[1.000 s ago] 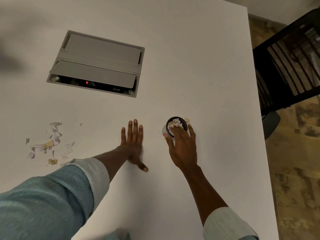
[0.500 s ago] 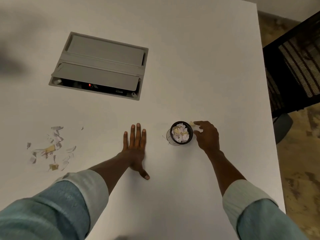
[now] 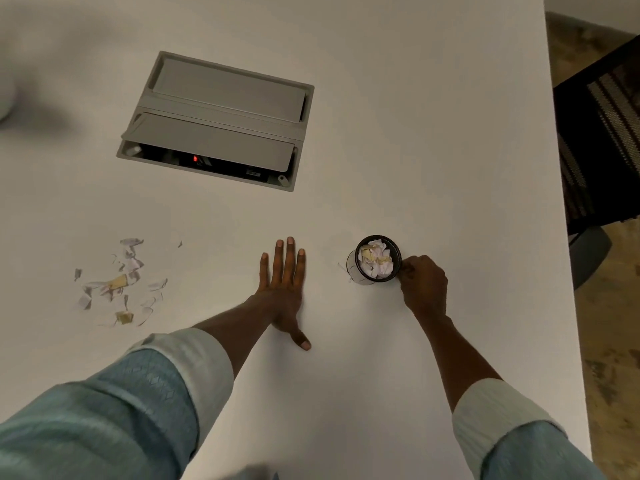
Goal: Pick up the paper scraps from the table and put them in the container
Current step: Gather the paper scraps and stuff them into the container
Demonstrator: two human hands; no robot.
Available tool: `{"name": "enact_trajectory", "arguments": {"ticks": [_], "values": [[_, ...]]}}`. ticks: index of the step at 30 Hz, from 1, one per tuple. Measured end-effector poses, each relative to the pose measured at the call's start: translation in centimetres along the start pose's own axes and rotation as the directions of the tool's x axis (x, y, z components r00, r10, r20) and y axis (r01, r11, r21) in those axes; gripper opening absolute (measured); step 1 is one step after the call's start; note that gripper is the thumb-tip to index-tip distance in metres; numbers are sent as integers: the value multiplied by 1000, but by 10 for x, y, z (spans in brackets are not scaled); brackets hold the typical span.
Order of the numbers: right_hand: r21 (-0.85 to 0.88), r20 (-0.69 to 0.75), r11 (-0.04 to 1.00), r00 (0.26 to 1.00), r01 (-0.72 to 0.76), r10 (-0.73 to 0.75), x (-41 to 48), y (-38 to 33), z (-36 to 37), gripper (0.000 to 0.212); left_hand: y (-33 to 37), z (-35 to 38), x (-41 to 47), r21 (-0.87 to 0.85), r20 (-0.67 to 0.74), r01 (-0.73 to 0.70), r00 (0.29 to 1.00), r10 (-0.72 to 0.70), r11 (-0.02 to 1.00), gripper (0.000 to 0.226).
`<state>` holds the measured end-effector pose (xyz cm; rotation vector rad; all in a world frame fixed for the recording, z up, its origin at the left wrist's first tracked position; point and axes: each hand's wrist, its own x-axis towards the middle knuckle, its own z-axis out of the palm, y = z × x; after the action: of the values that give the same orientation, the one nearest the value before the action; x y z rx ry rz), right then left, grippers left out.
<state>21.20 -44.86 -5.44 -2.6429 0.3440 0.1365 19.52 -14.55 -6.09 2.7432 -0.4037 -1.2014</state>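
The paper scraps (image 3: 117, 285) lie toward the desk's left edge, nearer the left hand (image 3: 282, 292), whose fingers lie flat, slightly apart. The right hand (image 3: 423, 284) curls beside the container (image 3: 377, 258); whether it pinches anything, I cannot tell.

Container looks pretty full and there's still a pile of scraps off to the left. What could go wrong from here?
1. The container is heaped to its rim, so added scraps may spill out.
2. The right hand is closed against its side; a nudge could tip it.
3. The scrap pile lies far left of the flat left hand, and small bits could be missed.
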Motion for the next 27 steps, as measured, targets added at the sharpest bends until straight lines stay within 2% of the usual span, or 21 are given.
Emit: {"name": "enact_trajectory", "arguments": {"ticks": [3,5,8,11,15,20,24,27], "values": [[174,-101,977,985,-119,138,-37,-5,6,5,0,0,0,-11,3,2,1000,-2,1000,199],[294,-227,946,951,-138,209,-59,-13,4,6,0,1,0,-12,3,3,1000,-3,1000,199],[360,-454,932,867,-33,206,-77,-30,-8,6,1,-1,-2,-23,3,7,1000,-7,1000,199],[339,-567,928,821,152,72,-76,-53,-25,6,3,-3,-5,-10,7,-1,1000,1,1000,198],[267,-498,930,862,254,-92,-63,-74,-30,8,6,-6,-9,6,19,12,1000,-12,1000,197],[267,-419,939,903,218,-90,-63,-81,-16,36,5,-6,-10,7,20,6,1000,-6,1000,196],[84,-441,954,869,287,-223,-85,-84,-2,11,4,-5,-8,6,20,4,1000,-4,1000,196],[-19,-346,945,884,328,-314,-100,-91,15,10,4,-4,-7,4,16,8,1000,-8,1000,196]]}}
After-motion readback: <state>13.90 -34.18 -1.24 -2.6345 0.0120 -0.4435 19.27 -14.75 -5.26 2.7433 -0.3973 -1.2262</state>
